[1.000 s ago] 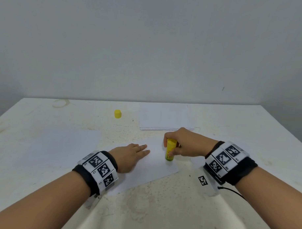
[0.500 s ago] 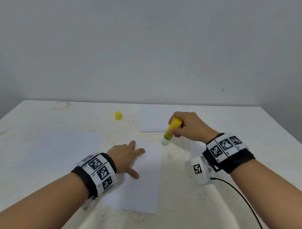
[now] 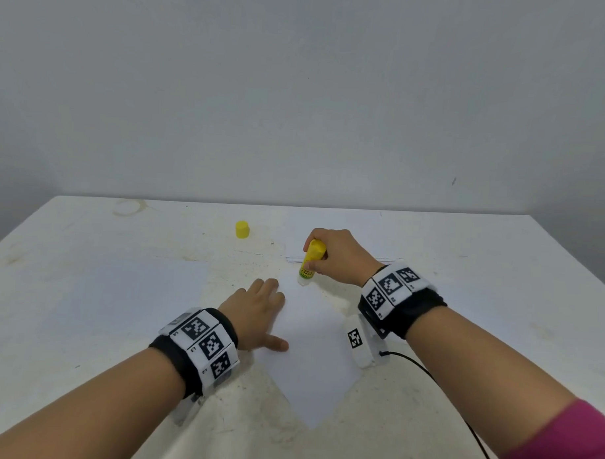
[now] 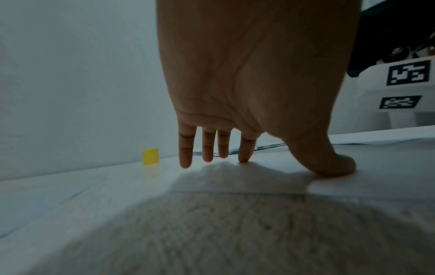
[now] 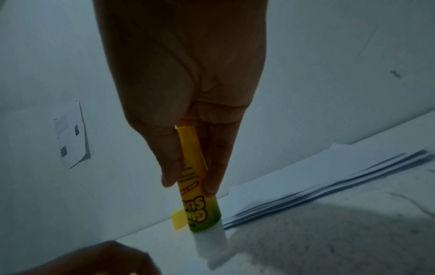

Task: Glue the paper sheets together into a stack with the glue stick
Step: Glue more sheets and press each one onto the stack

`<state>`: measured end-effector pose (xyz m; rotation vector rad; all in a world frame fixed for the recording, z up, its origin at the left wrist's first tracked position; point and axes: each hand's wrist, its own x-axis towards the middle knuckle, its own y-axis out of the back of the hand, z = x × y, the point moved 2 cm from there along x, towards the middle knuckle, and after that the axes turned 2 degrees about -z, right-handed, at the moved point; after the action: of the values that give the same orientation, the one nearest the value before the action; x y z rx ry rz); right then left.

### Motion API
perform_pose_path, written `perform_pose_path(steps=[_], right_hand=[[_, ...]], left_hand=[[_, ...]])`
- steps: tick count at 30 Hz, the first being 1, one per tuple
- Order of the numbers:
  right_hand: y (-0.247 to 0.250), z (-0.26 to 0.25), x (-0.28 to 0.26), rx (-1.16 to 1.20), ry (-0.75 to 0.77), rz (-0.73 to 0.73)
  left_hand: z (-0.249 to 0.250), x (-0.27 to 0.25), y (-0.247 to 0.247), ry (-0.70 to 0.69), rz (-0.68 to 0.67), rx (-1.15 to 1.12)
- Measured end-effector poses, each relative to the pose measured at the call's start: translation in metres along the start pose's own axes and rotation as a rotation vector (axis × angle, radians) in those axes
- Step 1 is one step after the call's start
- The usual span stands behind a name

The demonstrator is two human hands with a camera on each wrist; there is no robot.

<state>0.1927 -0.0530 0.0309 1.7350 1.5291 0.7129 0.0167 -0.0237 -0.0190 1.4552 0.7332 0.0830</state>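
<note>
A single white sheet [image 3: 315,360] lies turned like a diamond in front of me. My left hand [image 3: 257,306] presses flat on its left part, fingers straight [image 4: 208,148]. My right hand [image 3: 338,256] grips the yellow glue stick [image 3: 312,260], uncapped and tilted, with its white tip [image 5: 210,245] touching the sheet's far corner. In the right wrist view the thumb and fingers pinch the glue stick [image 5: 195,178] along its barrel. Behind the right hand lies a pile of white sheets [image 3: 338,230], which also shows as a pile of sheets [image 5: 329,188] beside the stick.
The yellow cap [image 3: 242,229] stands at the back left of centre on the stained white table [image 3: 84,342]; the cap [image 4: 150,156] also shows beyond my left fingers. Another white sheet [image 3: 127,292] lies to the left. A black cable [image 3: 459,406] runs from my right wrist.
The sheet has been rotated under my left hand, from slanted to a diamond. My right hand moved the glue stick from the sheet's middle up to its far corner.
</note>
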Motion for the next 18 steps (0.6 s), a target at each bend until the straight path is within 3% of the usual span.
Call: perform_pose_path(steps=[4, 9, 18], right_hand=[[-0.015, -0.005, 0.006, 0.018, 0.018, -0.014], [-0.012, -0.012, 0.003, -0.146, 0.042, -0.119], [0.021, 0.006, -0.057, -0.301, 0.039, -0.319]], left_hand=[[-0.002, 0.0, -0.005, -0.002, -0.031, -0.06], [-0.007, 0.001, 0.006, -0.01, -0.022, -0.064], [-0.023, 0.003, 0.013, -0.011, -0.023, 0.037]])
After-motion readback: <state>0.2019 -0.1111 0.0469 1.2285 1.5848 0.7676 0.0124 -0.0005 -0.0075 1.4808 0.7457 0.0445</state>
